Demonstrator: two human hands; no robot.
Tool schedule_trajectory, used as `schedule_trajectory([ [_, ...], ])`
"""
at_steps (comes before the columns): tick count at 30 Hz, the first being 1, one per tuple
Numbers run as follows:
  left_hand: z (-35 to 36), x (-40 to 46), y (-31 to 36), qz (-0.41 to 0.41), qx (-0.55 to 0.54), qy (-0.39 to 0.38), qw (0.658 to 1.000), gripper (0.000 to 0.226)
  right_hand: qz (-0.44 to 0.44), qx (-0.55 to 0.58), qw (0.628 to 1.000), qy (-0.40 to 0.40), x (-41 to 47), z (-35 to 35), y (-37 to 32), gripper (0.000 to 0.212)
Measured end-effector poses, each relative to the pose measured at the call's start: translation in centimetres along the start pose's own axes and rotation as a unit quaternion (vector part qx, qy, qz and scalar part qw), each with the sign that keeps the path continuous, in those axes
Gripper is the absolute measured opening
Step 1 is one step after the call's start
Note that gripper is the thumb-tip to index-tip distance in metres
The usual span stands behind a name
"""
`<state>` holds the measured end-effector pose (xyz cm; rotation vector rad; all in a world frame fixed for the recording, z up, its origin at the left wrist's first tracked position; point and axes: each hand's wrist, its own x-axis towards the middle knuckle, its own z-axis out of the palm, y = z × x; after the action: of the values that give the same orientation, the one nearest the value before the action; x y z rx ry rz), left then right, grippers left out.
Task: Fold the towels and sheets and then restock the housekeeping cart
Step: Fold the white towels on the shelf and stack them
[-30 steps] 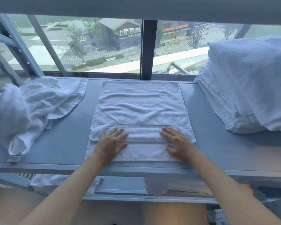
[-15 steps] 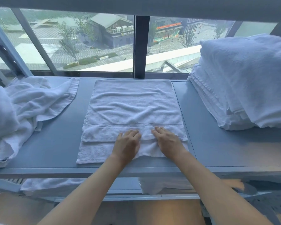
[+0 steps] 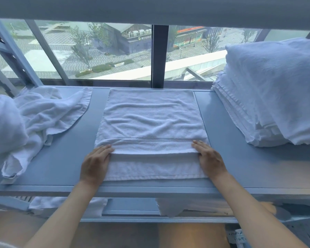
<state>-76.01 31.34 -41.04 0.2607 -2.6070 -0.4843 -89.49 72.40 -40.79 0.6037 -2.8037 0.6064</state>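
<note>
A white towel [image 3: 151, 122] lies spread on the grey-blue shelf top [image 3: 240, 158], its near part folded into a band. My left hand [image 3: 95, 163] rests on the band's left end with fingers laid over the fold. At the band's right end my right hand [image 3: 210, 160] lies flat with fingers straight. Both hands press the towel; neither grips it.
A heap of crumpled white towels [image 3: 30, 122] covers the shelf's left end. A tall stack of folded white linen [image 3: 268, 97] stands at the right. The window [image 3: 97, 54] runs directly behind. More white cloth [image 3: 170, 206] hangs on a lower shelf.
My hands were together at the middle of the folded band; they have slid apart to its left and right ends, smoothing it. The camera has moved closer.
</note>
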Motion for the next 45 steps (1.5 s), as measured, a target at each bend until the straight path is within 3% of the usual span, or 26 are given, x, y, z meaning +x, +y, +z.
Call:
schedule_trajectory([
  [6,-1.6,1.6,0.8,-0.040,-0.031,0.035,0.998,0.013,0.017,0.020,1.000,-0.013,2.1,-1.4,-0.6,0.046],
  [11,-5.3,2.4,1.7,-0.004,-0.045,0.093,0.995,0.015,-0.001,0.055,0.994,0.098,2.8,-6.0,-2.5,0.042],
  [13,-6.3,0.3,1.7,0.005,-0.050,0.098,0.994,0.020,-0.012,0.070,0.992,0.108,0.7,-6.8,-3.2,0.045],
  [19,-3.8,-10.1,0.4,0.006,-0.076,0.032,0.997,0.028,-0.019,0.081,0.996,-0.031,-9.0,-2.6,-2.8,0.057],
  [23,-2.6,-10.3,-0.1,-0.005,-0.076,0.029,0.997,0.028,-0.028,0.071,0.997,-0.011,-8.8,-1.4,-1.6,0.059],
  [30,-3.1,-3.4,1.1,-0.051,-0.074,-0.008,0.996,0.023,0.007,0.068,0.996,-0.060,-2.4,-2.1,-1.5,0.053],
  [33,-4.9,-2.1,1.4,-0.034,-0.059,0.036,0.997,0.017,0.011,0.070,0.997,-0.025,-1.5,-3.5,-1.5,0.046],
  [36,-6.3,-3.1,1.3,0.016,-0.046,0.072,0.996,0.022,-0.023,0.060,0.997,0.031,-2.6,-4.4,-1.0,0.045],
  [41,-3.8,-9.4,1.2,0.020,-0.061,0.023,0.998,0.025,-0.020,0.060,0.997,-0.044,-6.7,-2.6,0.6,0.053],
  [45,-2.9,-10.4,0.4,0.028,-0.065,0.028,0.997,0.027,-0.025,0.044,0.998,-0.030,-7.2,-2.4,1.0,0.057],
])
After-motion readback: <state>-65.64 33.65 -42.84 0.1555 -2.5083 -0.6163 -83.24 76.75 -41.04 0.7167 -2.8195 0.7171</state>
